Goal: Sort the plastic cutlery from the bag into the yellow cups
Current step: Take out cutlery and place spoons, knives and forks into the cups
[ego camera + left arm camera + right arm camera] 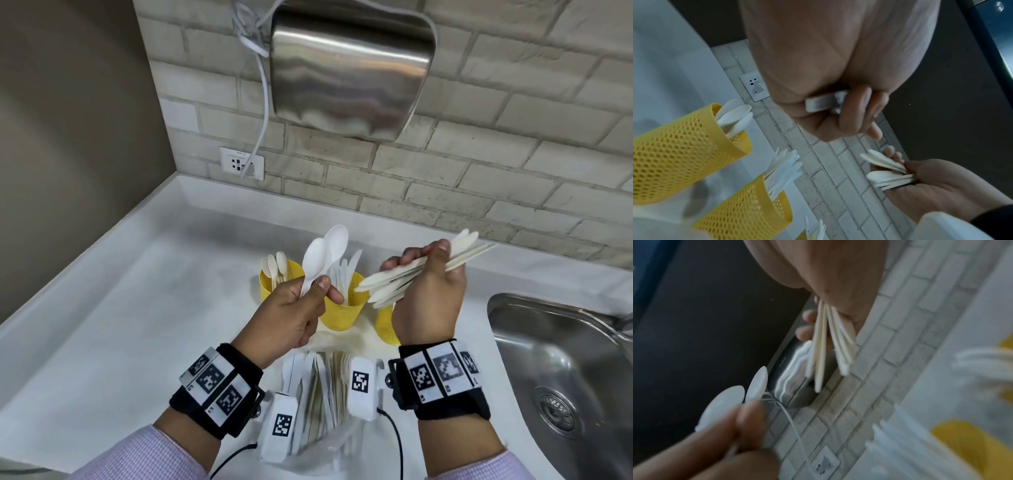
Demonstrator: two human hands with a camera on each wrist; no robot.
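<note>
My left hand (301, 301) pinches two white plastic spoons (323, 257) by their handles, bowls up, just above the yellow mesh cups. The left cup (294, 274) holds small spoons, the middle cup (342, 311) holds knives and forks, and the right cup (387, 325) is mostly hidden behind my right hand. My right hand (428, 284) grips a bundle of cream cutlery (411, 274) held level over the cups. The clear bag (325, 387) with more cutlery lies on the counter between my wrists. In the right wrist view the bundle's handles (824, 344) fan out from my palm.
A white counter (137, 325) runs into a corner with a brick wall. A steel sink (565, 370) lies at the right. A metal hand dryer (349, 68) hangs on the wall, its cord going down to a socket (241, 163).
</note>
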